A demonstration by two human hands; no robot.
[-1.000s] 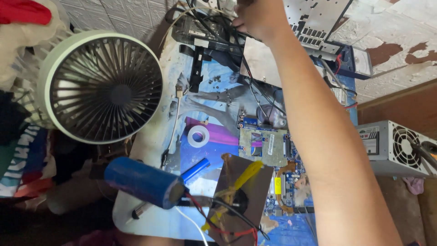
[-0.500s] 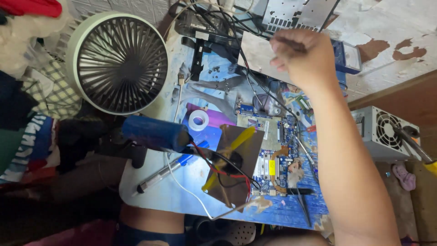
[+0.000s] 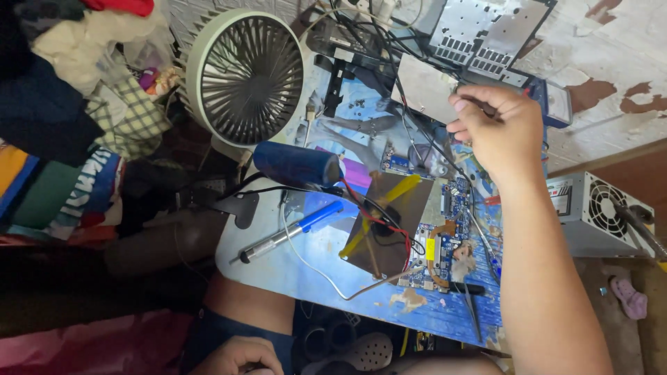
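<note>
The right hand (image 3: 497, 132) is drawn back from the far clutter, fingers curled shut on a thin dark tool or lead above the blue circuit board (image 3: 445, 243) at the table's (image 3: 292, 271) right side. Half a second ago it hovered farther out; next comes a careful lowering onto the board. The left hand (image 3: 236, 357) rests near the lap, fingers curled, holding nothing visible.

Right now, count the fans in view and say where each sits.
2. A round white desk fan stands at the table's far-left edge; a power supply's grille fan lies right of the forearm. Others may be hidden under clutter.
</note>
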